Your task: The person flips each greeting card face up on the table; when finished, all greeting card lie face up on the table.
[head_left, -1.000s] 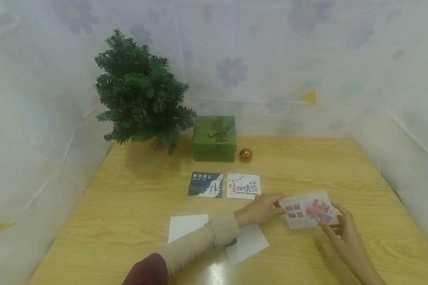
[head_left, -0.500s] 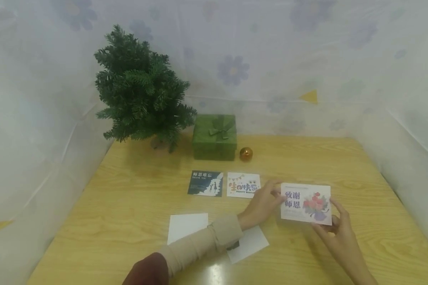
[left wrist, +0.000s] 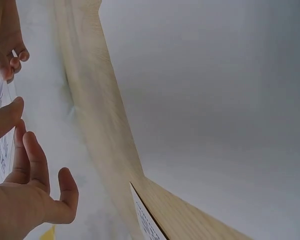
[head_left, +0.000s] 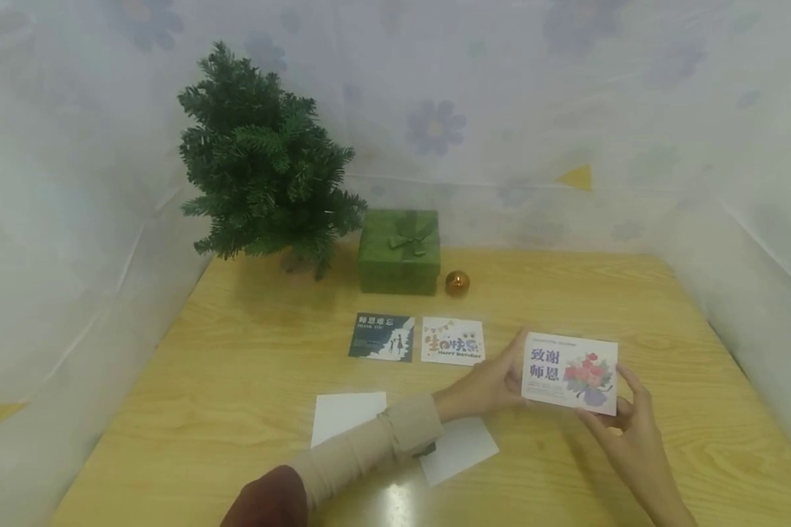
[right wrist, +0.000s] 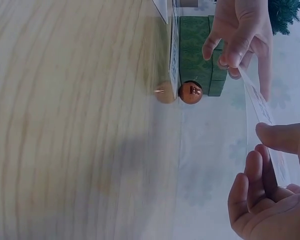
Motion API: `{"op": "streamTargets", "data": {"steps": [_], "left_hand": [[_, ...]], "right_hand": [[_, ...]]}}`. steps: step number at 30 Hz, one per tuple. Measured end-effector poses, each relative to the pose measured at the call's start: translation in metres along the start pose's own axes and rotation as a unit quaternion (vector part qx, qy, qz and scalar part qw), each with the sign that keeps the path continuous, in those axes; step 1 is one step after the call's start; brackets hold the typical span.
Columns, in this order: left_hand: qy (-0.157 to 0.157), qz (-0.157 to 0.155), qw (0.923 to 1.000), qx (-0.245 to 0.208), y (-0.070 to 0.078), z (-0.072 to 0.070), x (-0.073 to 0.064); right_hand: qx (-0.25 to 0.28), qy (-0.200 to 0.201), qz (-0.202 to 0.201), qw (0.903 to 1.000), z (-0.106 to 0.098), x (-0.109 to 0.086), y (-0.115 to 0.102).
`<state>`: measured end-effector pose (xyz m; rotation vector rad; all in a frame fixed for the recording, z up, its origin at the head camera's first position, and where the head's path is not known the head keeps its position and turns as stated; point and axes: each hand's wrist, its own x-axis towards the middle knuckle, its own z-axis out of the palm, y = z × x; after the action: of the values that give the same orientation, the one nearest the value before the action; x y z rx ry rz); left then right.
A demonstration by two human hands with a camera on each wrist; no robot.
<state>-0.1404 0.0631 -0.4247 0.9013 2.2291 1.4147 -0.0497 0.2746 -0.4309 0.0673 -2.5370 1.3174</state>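
A white greeting card (head_left: 570,373) with a red bouquet and purple lettering is held up above the table, its printed face toward the head camera. My left hand (head_left: 481,384) pinches its left edge; in the right wrist view, that left hand (right wrist: 245,37) has thumb and fingertip on the card's end. At the card's lower right, my right hand (head_left: 636,439) grips it, thumb (right wrist: 282,137) on one face and fingers behind. Just beyond the left hand lie a dark blue thank-you card (head_left: 381,337) and a white birthday card (head_left: 452,341), side by side.
Two blank white cards or sheets (head_left: 349,416) (head_left: 464,450) lie under and beside my left forearm. Farther back stand a small green tree (head_left: 270,161), a green gift box (head_left: 398,252) with a bow and a shiny copper-coloured ball (head_left: 458,282). White patterned sheeting encloses the table (head_left: 237,366).
The bouquet card has gone from tilted and blurred to nearly level and more upright, facing the head camera. Both hands keep hold of it; the left hand has shifted slightly on its edge.
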Motion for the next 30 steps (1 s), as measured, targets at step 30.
{"op": "streamTargets", "data": {"steps": [30], "left_hand": [[0.018, -0.008, 0.9991, 0.037, -0.004, -0.01, -0.005]], "right_hand": [[-0.025, -0.025, -0.024, 0.9991, 0.006, 0.015, -0.004]]}}
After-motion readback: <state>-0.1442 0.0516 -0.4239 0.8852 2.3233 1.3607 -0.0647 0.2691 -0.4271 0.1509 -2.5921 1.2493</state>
